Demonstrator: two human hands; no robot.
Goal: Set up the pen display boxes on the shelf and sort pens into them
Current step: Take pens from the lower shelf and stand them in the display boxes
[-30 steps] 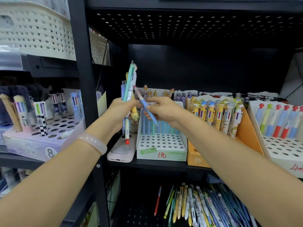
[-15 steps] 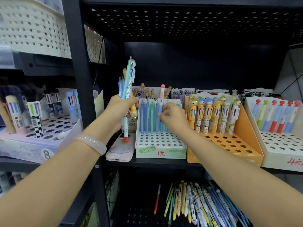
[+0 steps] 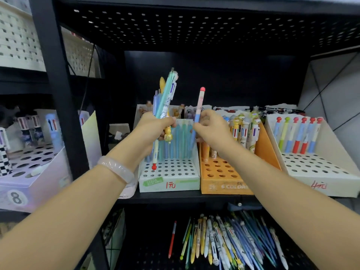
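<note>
Our right hand [image 3: 211, 129] pinched a pink-and-blue pen [image 3: 198, 108] nearly upright, red cap up, above the green display box [image 3: 169, 184]. Our left hand [image 3: 153, 127] gripped a pen bundle [image 3: 164, 98], also roughly vertical.

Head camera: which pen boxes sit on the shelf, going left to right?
Purple box → green box → orange box → white box.

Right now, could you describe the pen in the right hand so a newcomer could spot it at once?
Find the green-and-white display box marked "1" in red, mid-shelf. Just above it, the right hand pinches a single pen, held upright. Unlike the mixed bundle gripped in the left hand, it stands alone, pink above, blue below, with a round red cap.
</note>
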